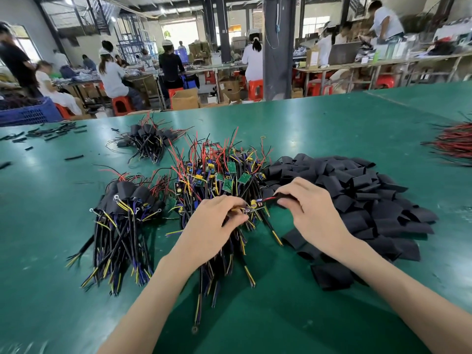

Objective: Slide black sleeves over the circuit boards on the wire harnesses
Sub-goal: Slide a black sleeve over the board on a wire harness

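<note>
On the green table, a heap of bare harnesses lies ahead of me. A pile of loose sleeves is on its right and sleeved bundles on its left. My left hand pinches one circuit board. My right hand — fingers curled — pinches a black sleeve just beside it, over the heap.

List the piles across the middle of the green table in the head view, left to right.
In order: sleeved harnesses → unsleeved harnesses → black sleeves → red wires at the far right edge.
</note>
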